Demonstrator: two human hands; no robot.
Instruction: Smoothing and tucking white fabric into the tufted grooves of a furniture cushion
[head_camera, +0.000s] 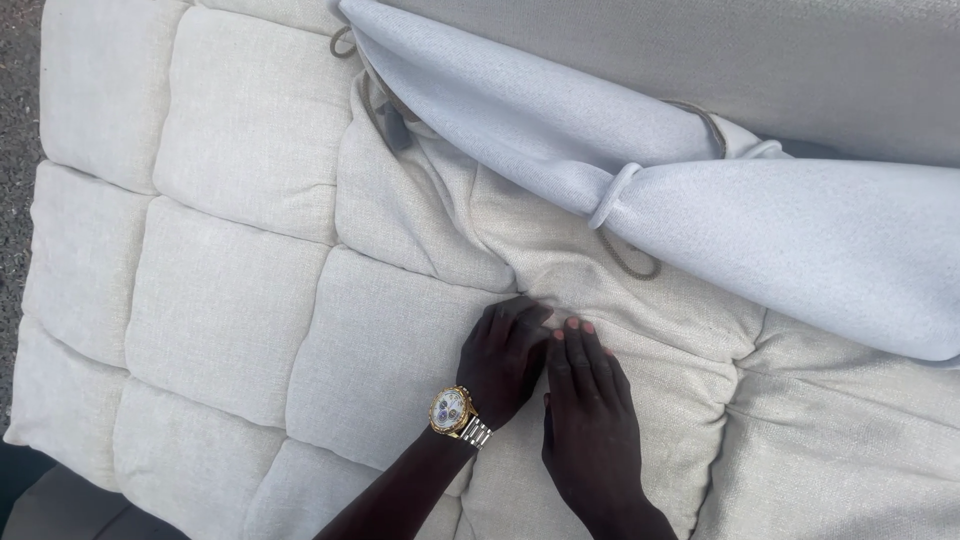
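I am looking down at both hands lying flat on a tufted cream cushion (230, 300). My left hand (503, 358) is pressing on a seam where the quilted squares meet, its fingers (515, 318) lying close together and curling slightly at the tips, pinching nothing. My right hand (590, 415) is resting just beside it, nearly touching, with its fingers (580, 350) held straight and pressed together, palm down on the fabric. A gold wristwatch (452, 410) is sitting on the left wrist.

Just beyond the fingertips, the cushion is bunching into wrinkles, and a pale grey fabric cover (700, 190) is draping over its upper right part (it is hiding whatever lies beneath). A fabric loop (615, 193) is hanging off the cover's edge, and a darker cord (630, 262) is peeking out below it. Dark ground (15, 120) is showing along the left edge, well apart from the hands.
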